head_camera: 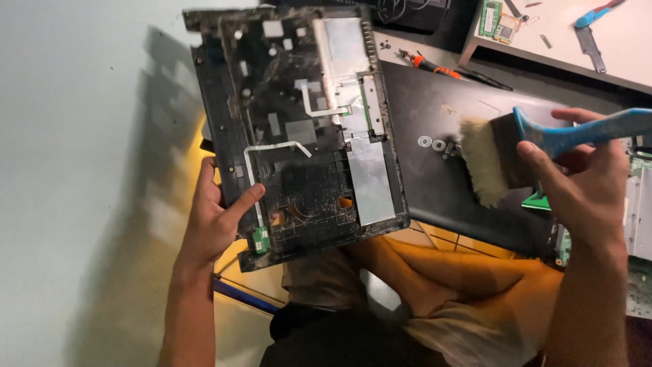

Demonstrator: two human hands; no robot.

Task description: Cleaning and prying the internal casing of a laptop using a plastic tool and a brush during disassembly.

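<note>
The left hand (pixel 214 221) was clamped on the lower edge of the dusty black laptop base panel (pixel 299 129), thumb across its inner face, holding it upright over the lap; the right hand (pixel 577 180) was closed around the blue handle of a wide paintbrush (pixel 506 153), bristles just clear of the panel, above the dark laptop lid (pixel 448 183); the panel, pinched at one edge, could twist free; bristles might snag its white ribbon cable (pixel 272 153).
</note>
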